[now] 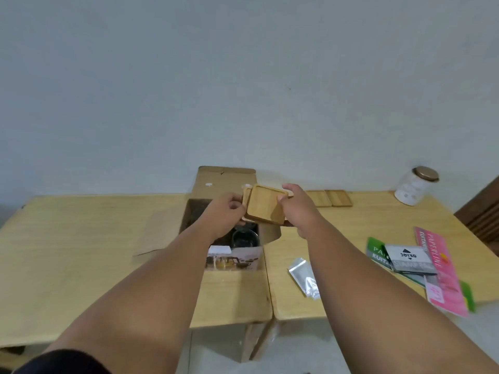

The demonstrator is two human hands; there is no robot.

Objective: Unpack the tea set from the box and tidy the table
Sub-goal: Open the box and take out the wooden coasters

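I am looking down at my two bare arms reaching forward over a pale wooden table [81, 252]. Both my hands hold a small stack of square wooden coasters [266, 206] in the air above an open cardboard box [229, 184]. My left hand [225, 211] grips the left edge of the stack, fingers curled and clamped on it. My right hand [297, 209] grips the right edge, thumb on top and fingers closed underneath. The top coaster sits a little askew on the ones below it, and has a raised rim.

The box stands at the middle of the table against a plain white wall, its flaps folded open. Inside it I can see a dark round glass piece [244, 240]; the rest is too shadowed to make out. A printed picture shows on the near side of the box.

Beyond my right hand, two more wooden coasters [330, 198] lie flat side by side near the wall. Farther right stands a white jar with a gold lid [414, 188]. Near my right forearm lies a small silver packet [303, 276], and to its right a pile of green, grey and pink booklets [421, 263].
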